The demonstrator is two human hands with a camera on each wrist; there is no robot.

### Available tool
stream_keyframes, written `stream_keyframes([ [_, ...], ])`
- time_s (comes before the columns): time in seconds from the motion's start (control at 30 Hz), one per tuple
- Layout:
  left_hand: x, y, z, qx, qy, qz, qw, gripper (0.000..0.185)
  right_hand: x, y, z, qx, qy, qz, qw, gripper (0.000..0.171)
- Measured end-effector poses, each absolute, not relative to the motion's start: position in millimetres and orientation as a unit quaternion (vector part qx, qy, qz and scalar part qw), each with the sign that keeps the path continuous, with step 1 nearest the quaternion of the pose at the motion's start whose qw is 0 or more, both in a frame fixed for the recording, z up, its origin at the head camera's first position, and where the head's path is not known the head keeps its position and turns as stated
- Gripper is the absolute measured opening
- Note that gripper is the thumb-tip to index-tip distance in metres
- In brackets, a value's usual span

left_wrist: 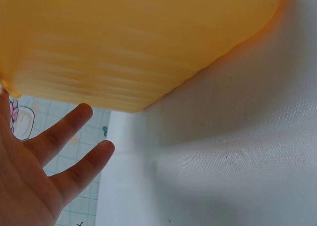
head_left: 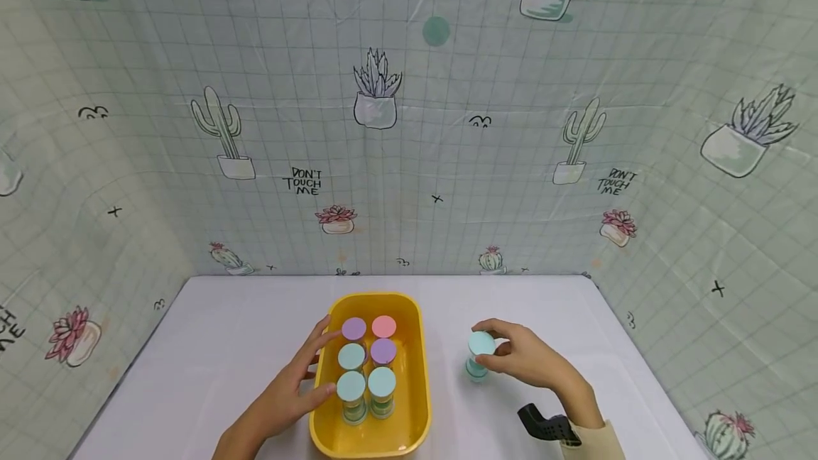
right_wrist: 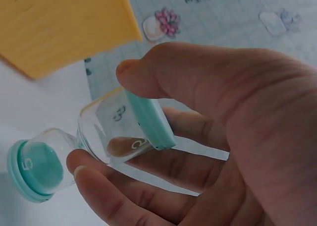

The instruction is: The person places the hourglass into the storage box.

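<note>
My right hand [head_left: 520,357] holds a sand timer [right_wrist: 114,127] by its upper part, to the right of the tray. The timer is clear with teal end caps, a 5 marked on it, and teal at its lower end. It stands upright at or just above the table; contact is unclear. My left hand [head_left: 290,382] is at the left side of a yellow tray [head_left: 424,375], thumb and index finger over the rim. Two straight, spread fingers [left_wrist: 81,171] show outside the tray wall. Inside stand several sand timers with teal caps [head_left: 382,380], purple caps [head_left: 383,351] and a pink cap [head_left: 384,326].
A white table [head_left: 249,325] carries the tray near its front middle. A cloth [head_left: 409,162] printed with cacti hangs behind and along both sides. A black strap-like piece [head_left: 548,424] is at the right wrist, by a beige sleeve [head_left: 594,442].
</note>
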State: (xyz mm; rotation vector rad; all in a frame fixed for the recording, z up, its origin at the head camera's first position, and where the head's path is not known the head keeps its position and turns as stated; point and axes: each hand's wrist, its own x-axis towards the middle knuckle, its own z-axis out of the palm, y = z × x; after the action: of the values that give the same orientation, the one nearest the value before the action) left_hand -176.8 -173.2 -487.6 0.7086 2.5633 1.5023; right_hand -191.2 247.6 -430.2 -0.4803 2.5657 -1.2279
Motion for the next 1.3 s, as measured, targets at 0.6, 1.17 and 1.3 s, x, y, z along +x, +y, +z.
stream_keyframes([
  [0.6, -175.9, -172.6, -487.7, 0.214, 0.846, 0.486, 0.049, 0.064, -196.1, 213.1, -372.5, -0.245, 0.876, -0.403, 0.104, 0.045],
  [1.17, -177.2, -173.5, -488.0, 0.229, 0.836, 0.496, 0.048, 0.067, -196.4, 189.6, -340.2, -0.304, 0.86, -0.385, 0.139, 0.045],
  [1.3, -177.3, -173.0, -487.8, 0.226, 0.837, 0.495, 0.052, 0.067, -197.2, 180.0, -339.0, -0.318, 0.849, -0.391, 0.158, 0.042],
])
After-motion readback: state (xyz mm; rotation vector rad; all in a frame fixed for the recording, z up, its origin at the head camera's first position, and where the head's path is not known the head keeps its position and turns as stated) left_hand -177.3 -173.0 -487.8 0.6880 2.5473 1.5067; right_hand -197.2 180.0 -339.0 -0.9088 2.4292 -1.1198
